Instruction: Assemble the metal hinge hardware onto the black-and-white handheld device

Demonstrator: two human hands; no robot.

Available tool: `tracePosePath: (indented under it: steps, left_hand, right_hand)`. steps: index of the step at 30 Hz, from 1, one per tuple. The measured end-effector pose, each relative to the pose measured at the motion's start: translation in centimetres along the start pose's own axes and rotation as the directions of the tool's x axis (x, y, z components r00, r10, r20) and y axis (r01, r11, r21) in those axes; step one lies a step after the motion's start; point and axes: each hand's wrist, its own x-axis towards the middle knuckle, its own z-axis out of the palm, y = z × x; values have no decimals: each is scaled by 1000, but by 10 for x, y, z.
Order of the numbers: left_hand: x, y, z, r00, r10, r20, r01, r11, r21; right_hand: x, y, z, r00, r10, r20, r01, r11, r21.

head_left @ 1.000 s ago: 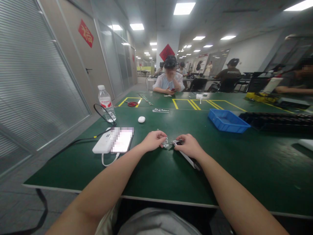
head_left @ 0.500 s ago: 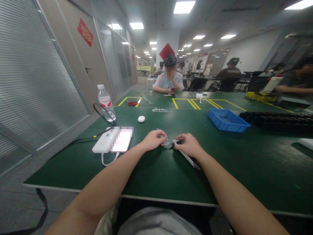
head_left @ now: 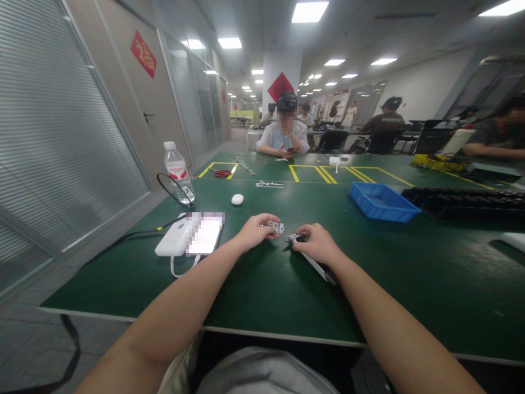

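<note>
My left hand is closed in a pinch on a small silvery metal plate with holes. The plate is held just above the table, apart from the other hand. Across a small gap, my right hand grips a long, narrow part with a white edge and dark inside, which slants toward me under the palm. Thin metal pieces stick out at its far end, by the thumb and fingers. What they are exactly is too small to tell, and the fingers hide part of them.
On the green table stand a water bottle, a phone cabled to a white power bank, and a white earbud case. Farther off lie red-handled scissors, thin metal strips and a blue tray. A person sits opposite.
My left hand has lifted and turned the metal plate slightly, away from the right hand's part, so its holes show more clearly. The right hand has stayed in place.
</note>
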Motion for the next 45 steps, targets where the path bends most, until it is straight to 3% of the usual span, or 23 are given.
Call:
tracePosePath:
  steps: [4,9,14,22,45]
  left_hand:
    - [1,-3,0,999,32,-30,-32,999,-4]
    - [3,-8,-5,981,152,-124,-137,983,120]
    - [3,-8,-7,971,131,-202,-95,979,179]
    - [-10,5,5,998,-59,-34,63,991,115]
    - [-10,-1,7,993,-104,-61,113,980,162]
  right_hand:
    - [0,0,0,1000,-1,1,1,1000,-2]
    - [1,1,0,1000,-4,5,4,1000,-1]
    - [0,0,-1,1000,10,11,-10,1000,7]
    - [0,0,0,1000,-4,-3,4,1000,-5]
    - [2,3,0,999,35,-33,-34,999,15]
